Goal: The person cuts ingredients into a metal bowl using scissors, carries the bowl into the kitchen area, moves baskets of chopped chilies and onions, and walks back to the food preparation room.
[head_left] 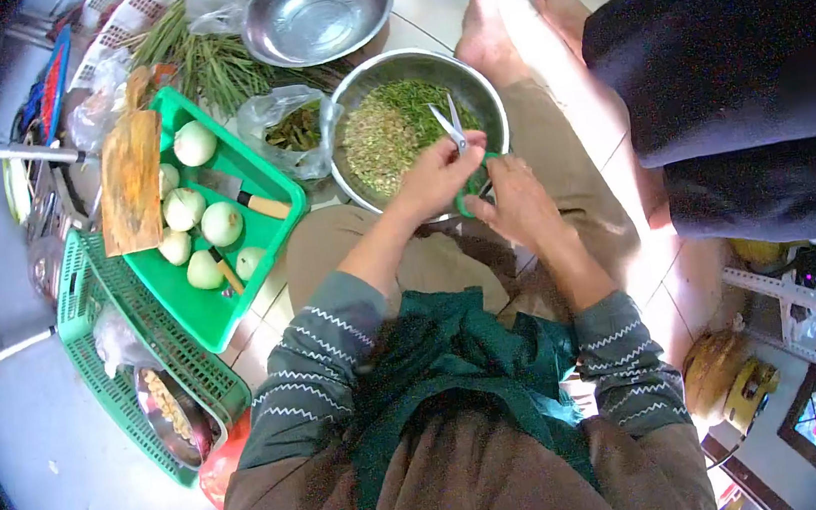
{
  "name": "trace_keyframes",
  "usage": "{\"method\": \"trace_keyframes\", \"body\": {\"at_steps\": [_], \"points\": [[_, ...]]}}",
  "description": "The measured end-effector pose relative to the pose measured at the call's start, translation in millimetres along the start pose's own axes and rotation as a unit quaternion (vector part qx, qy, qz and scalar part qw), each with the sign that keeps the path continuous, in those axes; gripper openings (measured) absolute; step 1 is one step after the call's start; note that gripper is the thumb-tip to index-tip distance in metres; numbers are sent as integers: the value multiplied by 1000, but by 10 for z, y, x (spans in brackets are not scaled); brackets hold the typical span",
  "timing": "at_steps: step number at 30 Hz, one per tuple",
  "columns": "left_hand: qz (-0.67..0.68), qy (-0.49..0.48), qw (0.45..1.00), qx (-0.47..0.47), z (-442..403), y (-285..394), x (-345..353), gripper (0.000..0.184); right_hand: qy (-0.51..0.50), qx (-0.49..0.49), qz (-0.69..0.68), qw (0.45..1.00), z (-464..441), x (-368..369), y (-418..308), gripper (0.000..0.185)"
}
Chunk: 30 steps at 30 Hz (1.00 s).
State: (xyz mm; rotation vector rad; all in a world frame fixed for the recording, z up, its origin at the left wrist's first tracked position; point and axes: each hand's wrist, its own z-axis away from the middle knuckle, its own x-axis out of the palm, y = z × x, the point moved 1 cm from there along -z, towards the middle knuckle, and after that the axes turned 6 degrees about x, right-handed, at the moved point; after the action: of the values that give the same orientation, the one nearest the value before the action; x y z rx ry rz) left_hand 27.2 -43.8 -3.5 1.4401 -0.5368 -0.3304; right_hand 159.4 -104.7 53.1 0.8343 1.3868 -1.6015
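Note:
Over a metal bowl [494, 94] are a pair of scissors [452, 127], blades apart and pointing away from me. My right hand [523, 200] is wrapped round their green handles. My left hand [435, 179] is closed right beside the blades, its fingertips pressed together near the pivot; what they hold, if anything, is hidden. Inside the bowl lie finely cut pale pieces [377, 143] on the left and brighter green cut herbs [416, 103] toward the back and right. The bowl sits on the floor between my legs.
To the left, a green tray [270, 235] holds several onions [221, 224], a cleaver [256, 204] and a wooden board [130, 181]. A green basket [82, 312] stands nearer. Behind are an empty metal basin [318, 13], long stalks [205, 62] and a plastic bag [281, 108]. Another person's dark-clothed leg [737, 46] is at right.

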Motion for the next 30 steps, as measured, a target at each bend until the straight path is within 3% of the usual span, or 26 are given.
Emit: {"method": "trace_keyframes", "body": {"at_steps": [6, 9, 10, 13, 15, 17, 18, 21, 26, 29, 30], "points": [[-53, 83, 990, 100, 210, 80, 53, 22, 96, -96, -63, 989, 96, 76, -134, 30], [20, 206, 970, 130, 278, 305, -99, 25, 145, -127, -162, 968, 170, 9, -348, 30], [35, 248, 962, 111, 306, 379, -190, 24, 183, -184, -162, 952, 191, 27, -328, 29], [75, 310, 944, 83, 367, 654, -625, 29, 199, -143, -165, 955, 262, 26, -239, 29], [-84, 353, 932, 10, 463, 860, -957, 29, 210, -120, -95, 966, 272, 45, -61, 36], [-162, 384, 907, 60, 550, 910, -1277, 30, 209, -60, -53, 975, 293, 132, 141, 41], [-243, 375, 894, 45, 558, 907, -1519, 31, 182, -13, -53, 982, 249, 191, 259, 53], [-498, 337, 797, -47, 709, 802, -2134, 35, 188, 54, -122, 973, 134, 236, 303, 59], [-506, 295, 808, -61, 953, 491, -2387, 38, 199, 72, -164, 963, 54, 521, 387, 73], [-495, 291, 816, -70, 998, 306, -2342, 38, 123, 142, -383, 905, 65, 795, 488, 71], [-487, 288, 822, -69, 922, 285, -2301, 38, 72, 158, -531, 829, 109, 741, 409, 64]]}}
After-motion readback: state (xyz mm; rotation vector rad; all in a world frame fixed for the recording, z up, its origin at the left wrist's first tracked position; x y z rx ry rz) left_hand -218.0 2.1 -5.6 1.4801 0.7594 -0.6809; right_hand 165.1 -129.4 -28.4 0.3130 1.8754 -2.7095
